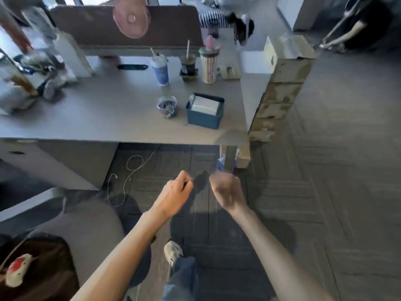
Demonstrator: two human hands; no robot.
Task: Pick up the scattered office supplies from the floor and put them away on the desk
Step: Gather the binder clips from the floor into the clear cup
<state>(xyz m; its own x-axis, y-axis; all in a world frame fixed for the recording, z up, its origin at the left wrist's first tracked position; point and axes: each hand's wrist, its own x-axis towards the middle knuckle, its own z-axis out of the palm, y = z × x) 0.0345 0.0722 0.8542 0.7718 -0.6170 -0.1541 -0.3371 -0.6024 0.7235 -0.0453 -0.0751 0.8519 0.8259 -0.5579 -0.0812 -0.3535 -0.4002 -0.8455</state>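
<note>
Head view: left hand [176,191] curled, fingertips pinched on something too small to identify; right hand [225,190] fisted and blurred, contents indeterminate; both over the carpet before the desk [97,118]; on the desk, a clear jar [167,106] holds coloured clips beside a blue bin [205,111] holding white cards.

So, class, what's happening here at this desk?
A person stands in front of a desk, both hands held out over the carpet. The left hand is curled as if pinching something small, though what it holds is too blurred to tell; the right hand is a loose fist. On the desk sit a jar of small colourful bits and a blue box.
</note>
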